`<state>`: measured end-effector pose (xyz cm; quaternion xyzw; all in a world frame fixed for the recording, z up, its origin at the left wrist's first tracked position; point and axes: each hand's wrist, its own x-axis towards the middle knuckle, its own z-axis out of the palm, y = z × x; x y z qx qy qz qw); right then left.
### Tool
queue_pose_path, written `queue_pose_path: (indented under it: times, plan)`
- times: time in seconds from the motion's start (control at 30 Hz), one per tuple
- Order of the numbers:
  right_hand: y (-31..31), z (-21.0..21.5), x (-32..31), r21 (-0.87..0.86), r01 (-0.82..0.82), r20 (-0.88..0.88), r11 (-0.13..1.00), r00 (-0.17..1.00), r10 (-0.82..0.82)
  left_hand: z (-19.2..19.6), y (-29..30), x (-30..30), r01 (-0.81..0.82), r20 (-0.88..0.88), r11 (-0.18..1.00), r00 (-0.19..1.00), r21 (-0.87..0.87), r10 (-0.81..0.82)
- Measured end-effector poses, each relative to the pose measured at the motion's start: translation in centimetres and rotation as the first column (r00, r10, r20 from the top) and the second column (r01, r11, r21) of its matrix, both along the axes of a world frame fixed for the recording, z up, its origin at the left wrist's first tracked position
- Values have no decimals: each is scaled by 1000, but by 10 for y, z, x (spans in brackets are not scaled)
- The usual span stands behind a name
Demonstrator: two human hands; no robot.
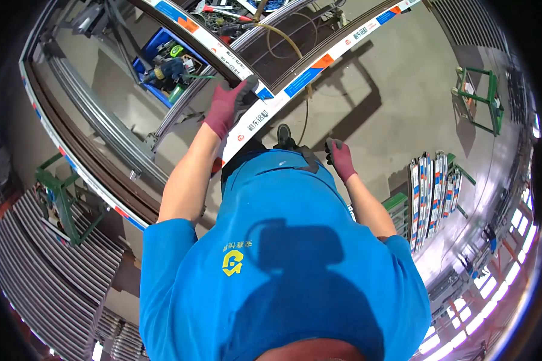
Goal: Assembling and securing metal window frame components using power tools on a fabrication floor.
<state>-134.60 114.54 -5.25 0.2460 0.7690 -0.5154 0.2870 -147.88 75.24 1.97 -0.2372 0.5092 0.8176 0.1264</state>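
A large metal frame (pixel 307 80) with brown bars and white, blue and orange protective film spans the upper part of the view. My left hand (pixel 226 107), in a maroon glove with grey fingers, grips it at the corner where two bars meet. The fingers bend over the bar, and their undersides are hidden. Lower right of the frame, my right hand (pixel 341 157), gloved alike, hangs by my hip apart from the frame. Its fingers are curled in; whether anything small is inside does not show.
Under the frame are a blue crate (pixel 158 53) with a power drill (pixel 165 71) and a tray of tools (pixel 226 13). Green stands (pixel 485 99) and wrapped profiles (pixel 430 195) stand right. Stacked metal bars (pixel 48 265) lie left. A hose (pixel 280 31) hangs across the frame.
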Motion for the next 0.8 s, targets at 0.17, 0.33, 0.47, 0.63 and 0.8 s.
queue_pose_path:
  times: [0.17, 0.33, 0.47, 0.63, 0.8]
  plan:
    - [-36, 17, -33, -19, -7, -11, 1000, 1000, 7, -10, -4, -1, 46, -28, 999, 999, -25, -46]
    - [-41, 21, -54, -10, -41, -15, 999, 999, 41, -19, -8, 3, 70, 58, 996, 996, -48, -67]
    - [-17, 14, -65, -44, 55, 27, 998, 998, -54, 33, -13, -4, 41, -24, 668, 996, -743, -88]
    - [26, -35, -86, -51, 106, 91, 993, 991, -101, 97, -5, -77, -213, -331, 511, 931, -833, -151]
    - [36, -96, -139, -68, -46, 114, 997, 992, 54, 20, 39, -219, 200, 106, 796, 980, -571, -169]
